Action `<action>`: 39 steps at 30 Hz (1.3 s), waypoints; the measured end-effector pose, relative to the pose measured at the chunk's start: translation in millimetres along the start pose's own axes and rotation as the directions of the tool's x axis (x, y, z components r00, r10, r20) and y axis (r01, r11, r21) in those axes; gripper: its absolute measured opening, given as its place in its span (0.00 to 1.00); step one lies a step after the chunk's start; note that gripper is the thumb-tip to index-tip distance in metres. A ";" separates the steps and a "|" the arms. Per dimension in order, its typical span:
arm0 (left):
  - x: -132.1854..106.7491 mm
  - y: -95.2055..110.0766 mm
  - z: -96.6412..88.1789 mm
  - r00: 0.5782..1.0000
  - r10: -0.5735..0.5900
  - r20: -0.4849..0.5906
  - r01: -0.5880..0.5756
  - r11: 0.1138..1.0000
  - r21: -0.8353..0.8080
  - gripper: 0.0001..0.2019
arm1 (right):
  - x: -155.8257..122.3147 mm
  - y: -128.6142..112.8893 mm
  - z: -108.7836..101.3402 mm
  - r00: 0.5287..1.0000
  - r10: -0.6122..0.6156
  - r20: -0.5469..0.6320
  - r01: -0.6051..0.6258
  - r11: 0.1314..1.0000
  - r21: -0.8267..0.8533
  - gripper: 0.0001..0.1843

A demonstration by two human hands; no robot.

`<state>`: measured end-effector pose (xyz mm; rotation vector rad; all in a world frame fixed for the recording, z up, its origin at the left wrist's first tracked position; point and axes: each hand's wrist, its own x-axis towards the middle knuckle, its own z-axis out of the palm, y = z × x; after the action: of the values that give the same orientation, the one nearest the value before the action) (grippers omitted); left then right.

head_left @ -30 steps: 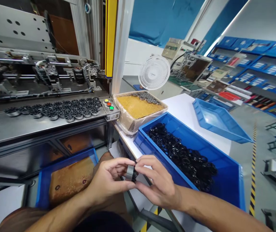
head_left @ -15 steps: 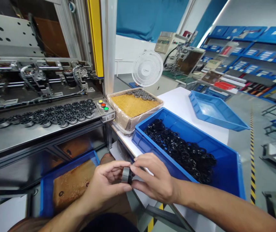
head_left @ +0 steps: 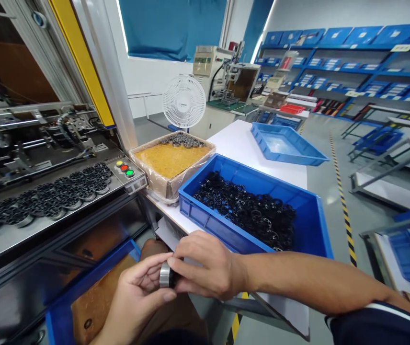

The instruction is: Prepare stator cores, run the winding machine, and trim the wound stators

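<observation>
Low in the middle, my left hand grips a ring-shaped stator core between thumb and fingers, its smooth grey metal side showing. My right hand closes its fingertips on the core's black right-hand face, so both hands hold the same piece. The fingers hide most of that black face. Just beyond my right hand stands a deep blue bin with a heap of black plastic rings in it. At the left, several similar cores lie in rows on the metal machine bench.
A plastic-lined carton with grey cores at its back stands beside the push-button box. Behind are a white fan and a shallow blue tray. Below left, a blue crate holds brown board.
The view has turned to the right, so the bench and bin sit further left. Both hands still hold the core, and my right hand has closed in more around its black face.
</observation>
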<state>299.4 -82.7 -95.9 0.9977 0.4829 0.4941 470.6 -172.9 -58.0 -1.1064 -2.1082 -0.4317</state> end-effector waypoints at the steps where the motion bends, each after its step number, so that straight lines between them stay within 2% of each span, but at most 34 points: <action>1: -1.4 -1.0 3.2 1.000 -0.015 -0.015 0.014 1.000 -0.005 0.24 | 0.0 -1.2 0.9 1.000 0.007 0.004 -0.007 1.000 -0.005 0.15; 4: -4.2 -2.8 8.6 1.000 -0.009 -0.025 0.010 0.999 0.043 0.24 | -1.4 8.5 0.8 0.999 0.042 0.027 -0.043 0.998 0.035 0.16; 6: -3.6 -2.1 5.3 0.998 0.060 -0.019 -0.057 0.989 0.139 0.22 | -6.9 33.7 -3.7 0.969 0.234 0.082 -0.237 0.971 0.025 0.21; 7: -2.4 -1.0 1.2 0.995 0.100 -0.006 -0.097 0.975 0.200 0.21 | -12.4 52.0 -7.4 0.923 0.370 0.105 -0.371 0.928 -0.009 0.23; 8: -0.6 0.6 -4.3 0.992 0.128 0.011 -0.127 0.957 0.260 0.20 | -20.1 72.7 -11.7 0.813 0.566 0.137 -0.555 0.824 -0.113 0.23; 9: 1.6 2.5 -10.9 0.990 0.137 0.027 -0.138 0.940 0.311 0.20 | -30.0 94.3 -16.2 0.733 0.667 0.134 -0.642 0.743 -0.188 0.20; 12: 9.0 8.1 -31.3 0.996 0.086 0.028 -0.090 0.920 0.381 0.20 | -69.6 148.7 -25.3 0.571 0.801 0.181 -0.733 0.596 -0.326 0.13; 14: 12.1 9.9 -40.6 0.997 0.077 0.006 -0.073 0.923 0.377 0.20 | -96.8 167.1 -24.2 0.468 0.845 0.259 -0.748 0.535 -0.392 0.12; 16: 12.2 10.4 -44.2 0.991 0.135 -0.007 -0.121 0.910 0.397 0.20 | -117.5 172.5 -17.7 0.384 0.866 0.320 -0.746 0.495 -0.446 0.13; 18: 9.6 11.2 -42.6 0.972 0.236 -0.003 -0.204 0.849 0.487 0.18 | -128.5 171.7 -10.5 0.322 0.878 0.354 -0.734 0.468 -0.492 0.13; 21: 4.4 16.6 -35.3 0.931 0.355 0.083 -0.321 0.689 0.650 0.17 | -128.3 171.6 -9.3 0.275 0.889 0.365 -0.709 0.444 -0.548 0.12; 23: 2.4 22.6 -31.7 0.910 0.389 0.140 -0.372 0.621 0.691 0.19 | -118.2 174.7 -16.3 0.282 0.897 0.341 -0.695 0.436 -0.572 0.10; 24: 2.0 25.5 -31.0 0.906 0.397 0.145 -0.379 0.611 0.695 0.20 | -110.1 175.8 -20.9 0.302 0.900 0.314 -0.692 0.434 -0.577 0.08; 26: 2.1 29.5 -31.7 0.913 0.391 0.115 -0.358 0.635 0.684 0.22 | -88.3 171.5 -29.6 0.374 0.898 0.231 -0.696 0.437 -0.571 0.05; 28: 2.9 29.8 -33.2 0.932 0.355 0.075 -0.316 0.694 0.646 0.22 | -61.4 151.8 -34.5 0.463 0.876 0.136 -0.707 0.457 -0.540 0.07; 30: 4.2 27.0 -32.7 0.945 0.321 0.066 -0.301 0.771 0.560 0.23 | -34.3 114.9 -33.8 0.559 0.825 0.081 -0.712 0.528 -0.463 0.11; 31: 4.9 25.0 -31.2 0.950 0.303 0.073 -0.299 0.819 0.490 0.23 | -22.2 92.3 -31.6 0.620 0.781 0.078 -0.700 0.596 -0.395 0.09; 32: 5.6 23.0 -28.9 0.956 0.283 0.082 -0.291 0.868 0.402 0.24 | -11.6 69.2 -28.2 0.742 0.668 0.062 -0.647 0.737 -0.195 0.05; 33: 6.3 21.2 -25.9 0.962 0.257 0.095 -0.273 0.913 0.302 0.25 | -2.8 47.5 -24.1 0.824 0.564 0.056 -0.564 0.826 -0.017 0.04; 34: 6.9 19.6 -22.5 0.968 0.224 0.110 -0.243 0.948 0.206 0.26 | 3.9 28.8 -19.6 0.873 0.486 0.053 -0.488 0.867 0.102 0.06; 36: 7.7 16.6 -15.8 0.979 0.143 0.147 -0.156 0.984 0.081 0.25 | 11.0 3.5 -11.2 0.917 0.396 0.045 -0.395 0.888 0.236 0.13; 39: 9.0 10.9 -8.2 0.978 0.066 0.196 -0.078 0.995 0.055 0.25 | 9.0 -6.7 -4.1 0.925 0.378 0.030 -0.370 0.883 0.289 0.15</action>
<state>299.9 -66.9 -91.5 1.1139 0.2898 0.4432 463.4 -173.9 -48.5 -1.2823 -1.8012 0.0489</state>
